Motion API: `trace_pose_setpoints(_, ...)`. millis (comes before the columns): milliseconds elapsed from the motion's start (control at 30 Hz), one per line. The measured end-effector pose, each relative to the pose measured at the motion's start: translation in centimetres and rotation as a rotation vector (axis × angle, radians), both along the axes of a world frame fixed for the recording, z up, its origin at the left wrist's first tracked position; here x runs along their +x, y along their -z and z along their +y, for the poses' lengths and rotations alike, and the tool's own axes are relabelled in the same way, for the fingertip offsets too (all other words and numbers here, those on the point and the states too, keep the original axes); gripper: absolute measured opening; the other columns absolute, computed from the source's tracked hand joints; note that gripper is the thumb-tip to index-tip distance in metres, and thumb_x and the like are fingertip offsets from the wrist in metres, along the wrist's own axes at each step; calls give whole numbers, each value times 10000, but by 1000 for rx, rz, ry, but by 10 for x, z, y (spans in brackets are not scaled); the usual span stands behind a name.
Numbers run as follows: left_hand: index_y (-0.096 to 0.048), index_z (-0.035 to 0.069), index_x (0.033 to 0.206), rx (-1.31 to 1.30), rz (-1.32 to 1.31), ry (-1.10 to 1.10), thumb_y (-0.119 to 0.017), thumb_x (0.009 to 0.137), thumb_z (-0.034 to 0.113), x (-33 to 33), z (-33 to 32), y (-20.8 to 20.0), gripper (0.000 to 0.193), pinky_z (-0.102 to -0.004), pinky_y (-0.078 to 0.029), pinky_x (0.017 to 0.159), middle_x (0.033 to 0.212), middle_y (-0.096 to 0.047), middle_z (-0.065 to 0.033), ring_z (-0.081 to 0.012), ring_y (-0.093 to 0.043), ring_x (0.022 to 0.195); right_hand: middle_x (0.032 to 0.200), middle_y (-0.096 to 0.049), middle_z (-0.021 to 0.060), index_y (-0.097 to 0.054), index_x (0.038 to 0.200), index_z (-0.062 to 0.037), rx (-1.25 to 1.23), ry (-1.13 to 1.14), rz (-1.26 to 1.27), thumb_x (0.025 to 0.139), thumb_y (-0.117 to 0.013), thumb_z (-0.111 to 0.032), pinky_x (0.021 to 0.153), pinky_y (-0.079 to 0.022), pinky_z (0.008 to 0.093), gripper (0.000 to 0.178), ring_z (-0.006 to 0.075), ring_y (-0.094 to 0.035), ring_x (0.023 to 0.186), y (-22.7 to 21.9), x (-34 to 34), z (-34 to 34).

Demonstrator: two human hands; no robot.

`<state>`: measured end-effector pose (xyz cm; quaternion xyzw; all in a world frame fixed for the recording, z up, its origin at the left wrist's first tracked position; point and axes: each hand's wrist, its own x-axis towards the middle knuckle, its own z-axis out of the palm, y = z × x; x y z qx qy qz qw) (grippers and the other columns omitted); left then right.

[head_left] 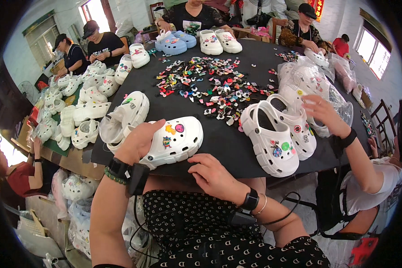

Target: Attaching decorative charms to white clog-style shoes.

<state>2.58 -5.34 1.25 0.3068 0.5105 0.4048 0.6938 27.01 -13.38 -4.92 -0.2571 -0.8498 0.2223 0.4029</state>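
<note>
Fingers of the bare left hand (pixel 140 140) are gripping the white, round-toed, perforated clog (pixel 183 145) by its opening, right at the near edge of the black-covered surface (pixel 163 106), and that hold looks snug. Over on the other side, the bare right hand (pixel 215 177) hangs just beside the toe, half-curled and loosely parted; it looks empty, though this angle could hide something tiny. Steadiness counts here: a firm grip at the back should stop the shoe rolling, and the free fingers would do best working low, clear of the small, bright orange charm (pixel 170 130) on top.
</note>
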Motion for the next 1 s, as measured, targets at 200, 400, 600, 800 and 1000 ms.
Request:
trace_pose_setpoints(200, -552, -111, 1142, 87, 142, -60, -576, 953, 153, 0, -8, 3, 326, -390, -598, 710, 1036, -673, -181, -257, -699, 861, 1033, -623, 152, -605, 989, -20, 82, 224, -88, 821, -628, -21, 865, -497, 421, 170, 354, -594, 983, -18, 21, 43)
trace_pose_setpoints(400, -558, -70, 1119, 161, -114, -135, -651, 881, 71, 5, -46, 12, 293, -370, -585, 787, 1066, -662, -159, -244, -689, 928, 944, -613, 175, -581, 1013, -17, 110, 604, -417, 810, -669, -89, 826, -500, 434, 232, 351, -598, 945, -17, 34, 101)
trace_pose_setpoints(600, -543, -85, 1210, 227, -130, -164, -654, 893, 75, 17, -68, 5, 372, -356, -570, 841, 1128, -661, -161, -229, -686, 963, 1023, -625, 202, -647, 985, -10, -14, 653, -609, 721, -804, -189, 829, -518, 467, 356, 376, -606, 989, -1, 35, 153)
trace_pose_setpoints(800, -535, -110, 1182, 226, -136, -160, -643, 907, 73, 17, -70, 4, 348, -375, -567, 857, 1135, -651, -184, -250, -682, 980, 864, -640, 223, -584, 892, 6, -28, 541, -580, 641, -834, -134, 774, -510, 480, 381, 400, -635, 873, 9, 36, 166)
trace_pose_setpoints(1000, -556, -99, 1161, 213, -121, -153, -644, 899, 95, 14, -66, 10, 338, -348, -575, 808, 1107, -663, -167, -236, -692, 944, 864, -648, 192, -573, 899, -17, -59, 552, -605, 649, -829, -141, 758, -506, 489, 379, 396, -638, 875, 3, 35, 163)
